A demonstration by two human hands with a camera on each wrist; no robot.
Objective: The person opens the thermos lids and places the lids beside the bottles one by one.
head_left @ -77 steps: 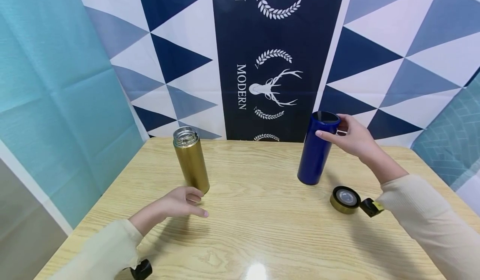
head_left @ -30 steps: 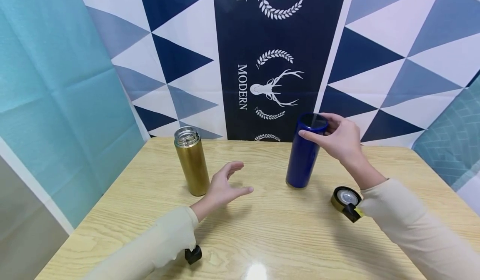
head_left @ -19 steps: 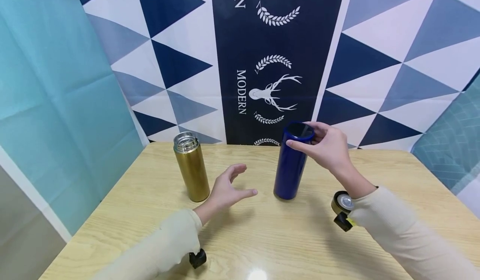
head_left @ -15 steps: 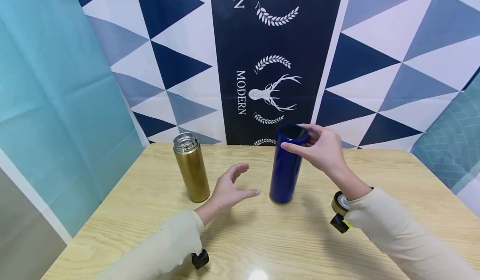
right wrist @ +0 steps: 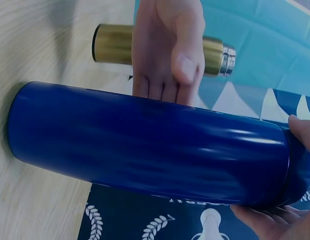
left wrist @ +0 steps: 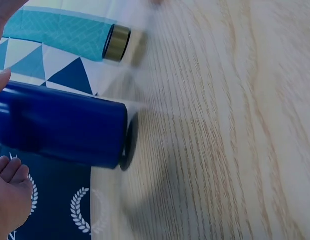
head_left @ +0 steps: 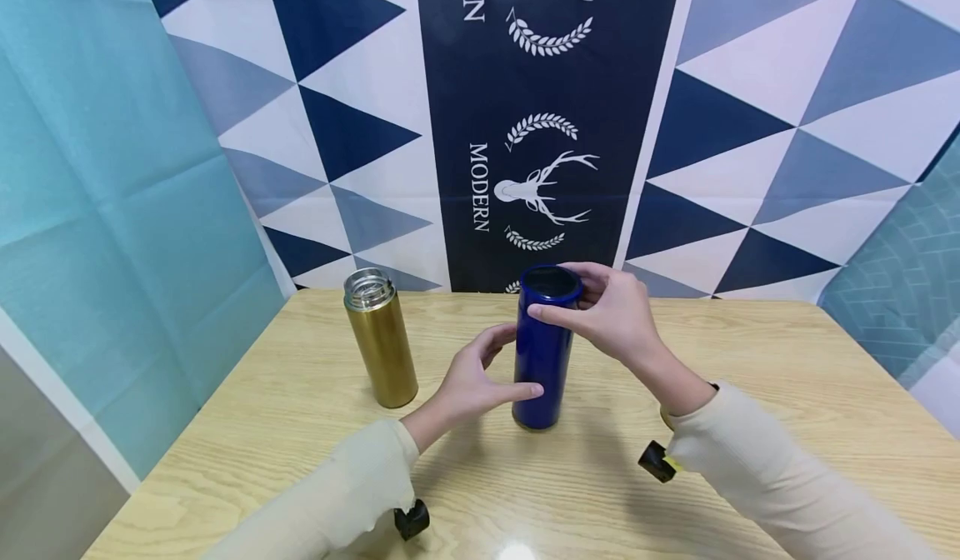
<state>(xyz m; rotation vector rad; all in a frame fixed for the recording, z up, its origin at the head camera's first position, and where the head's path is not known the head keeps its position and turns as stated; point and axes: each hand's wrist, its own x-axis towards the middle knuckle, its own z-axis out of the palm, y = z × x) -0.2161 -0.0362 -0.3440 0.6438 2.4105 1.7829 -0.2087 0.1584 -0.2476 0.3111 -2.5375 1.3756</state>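
My right hand [head_left: 618,314] grips a dark blue insulated bottle [head_left: 542,368] by its upper end, thumb in front and fingers behind. The bottle is nearly upright, its base close over the table, and has a dark round top. My left hand [head_left: 472,377] is at its lower half, thumb in front and fingers reaching behind. In the left wrist view a gap shows between these fingers [left wrist: 15,197] and the bottle. A gold insulated bottle [head_left: 382,352] with an uncovered steel mouth stands to the left. The gold lid [left wrist: 116,43] lies mostly hidden behind my right sleeve in the head view.
All this is on a light wood-grain table [head_left: 285,452]. Behind it hangs a patterned cloth [head_left: 360,127] with triangles and a dark deer panel. A teal cloth [head_left: 112,168] closes off the left side. Small black cameras [head_left: 412,519] hang below both sleeves.
My right hand has carried the blue bottle leftward and nearer to me. My left hand has moved right from beside the gold bottle to the blue bottle. The head view has tilted slightly.
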